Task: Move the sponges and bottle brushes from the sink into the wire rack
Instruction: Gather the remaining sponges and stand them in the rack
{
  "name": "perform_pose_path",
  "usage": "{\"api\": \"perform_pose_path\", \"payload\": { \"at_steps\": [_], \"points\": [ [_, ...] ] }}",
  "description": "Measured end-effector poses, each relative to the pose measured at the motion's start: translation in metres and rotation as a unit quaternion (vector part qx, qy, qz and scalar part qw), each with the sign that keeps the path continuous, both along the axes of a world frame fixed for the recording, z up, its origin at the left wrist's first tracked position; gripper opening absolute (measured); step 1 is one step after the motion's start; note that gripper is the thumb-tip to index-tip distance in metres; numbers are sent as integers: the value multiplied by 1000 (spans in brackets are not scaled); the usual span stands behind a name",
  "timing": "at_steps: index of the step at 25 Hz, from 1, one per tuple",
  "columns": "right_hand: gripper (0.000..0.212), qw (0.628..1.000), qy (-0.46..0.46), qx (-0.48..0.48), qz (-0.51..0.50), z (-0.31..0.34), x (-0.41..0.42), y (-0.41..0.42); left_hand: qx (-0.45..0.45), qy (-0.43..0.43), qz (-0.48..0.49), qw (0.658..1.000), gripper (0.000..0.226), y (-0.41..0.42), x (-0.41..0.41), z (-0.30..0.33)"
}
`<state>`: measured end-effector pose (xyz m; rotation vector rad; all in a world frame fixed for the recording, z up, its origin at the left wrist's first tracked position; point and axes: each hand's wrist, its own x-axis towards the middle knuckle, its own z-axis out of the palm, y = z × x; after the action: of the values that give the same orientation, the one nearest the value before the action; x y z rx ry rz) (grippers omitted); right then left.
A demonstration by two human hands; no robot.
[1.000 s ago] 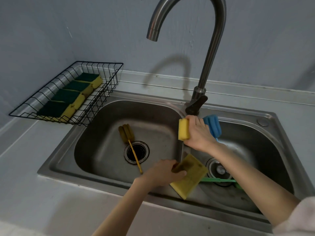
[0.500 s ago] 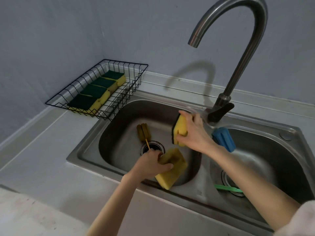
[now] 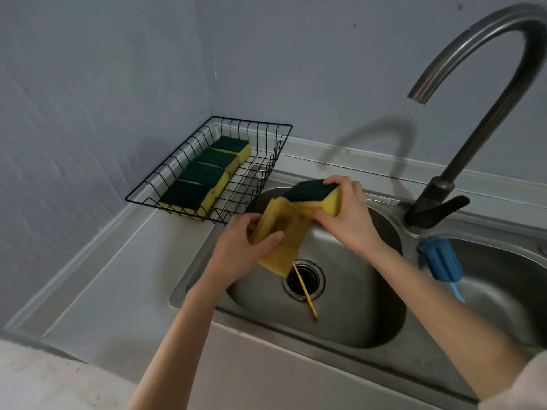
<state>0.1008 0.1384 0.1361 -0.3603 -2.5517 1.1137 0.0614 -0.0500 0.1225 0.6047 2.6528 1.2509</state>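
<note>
My left hand (image 3: pixel 247 247) grips a flat yellow sponge (image 3: pixel 281 244) above the left sink basin (image 3: pixel 355 306). My right hand (image 3: pixel 349 214) holds a thicker yellow sponge with a dark green top (image 3: pixel 316 192), touching the flat one. Both are near the basin's far left corner, just right of the black wire rack (image 3: pixel 266 161), which holds several green-topped sponges (image 3: pixel 204 176) in a row. A yellow-handled bottle brush (image 3: pixel 305 291) lies across the drain, its head hidden behind the flat sponge. A blue bottle brush (image 3: pixel 441 258) leans on the divider in the right basin.
A tall curved faucet (image 3: pixel 485 93) rises at the right, behind the divider. The rack stands in the wall corner on the grey counter (image 3: pixel 118 285). The rack's right half shows bare wire.
Both hands have carried their sponges up and left from the sink's middle toward the rack. The view has swung left, and the green brush in the right basin is out of sight.
</note>
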Motion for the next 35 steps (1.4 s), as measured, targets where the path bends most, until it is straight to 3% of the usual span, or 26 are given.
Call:
{"api": "perform_pose_path", "payload": {
  "at_steps": [5,13,18,26,35],
  "points": [
    [51,997,47,-30,-60,7,-27,-21,70,35,37,996,49,-26,-32,18],
    [54,995,33,-68,-70,16,-86,-62,96,63,62,991,43,-78,-95,23],
    [54,994,22,-85,-72,16,-115,-76,112,53,68,990,63,-95,-128,22],
    [53,995,-20,-43,-85,18,-163,-72,117,28,99,988,44,-99,-166,20],
    [54,997,-47,45,-37,-1,-246,-61,75,9,93,993,48,-92,-211,10]
  ]
}}
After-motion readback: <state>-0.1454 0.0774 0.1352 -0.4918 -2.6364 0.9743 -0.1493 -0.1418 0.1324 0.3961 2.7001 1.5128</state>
